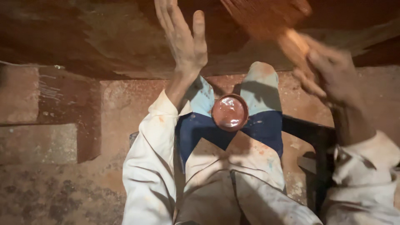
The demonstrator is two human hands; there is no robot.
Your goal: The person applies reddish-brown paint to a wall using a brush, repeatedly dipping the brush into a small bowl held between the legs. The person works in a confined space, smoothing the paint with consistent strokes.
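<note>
Left hand (pixel 183 41) raised, fingers spread flat; right hand (pixel 327 73) blurred, grip closed.

We count one bowl (pixel 229 112) of reddish-brown liquid, sitting between two knees. Above the bowl we count two hands: one left hand (pixel 183 39), flat and spread, and one right hand (pixel 329 73), wrapped around one brush (pixel 277 21). Below the bowl we count two pale sleeves (pixel 148 162). Left of the bowl, one floor (pixel 54 183).

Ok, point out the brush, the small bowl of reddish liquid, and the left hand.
brush (pixel 266 16), head view, on the blurred bristles
bowl (pixel 229 112), head view, on the glossy liquid surface in it
left hand (pixel 185 41), head view, on the back of the open hand
</note>
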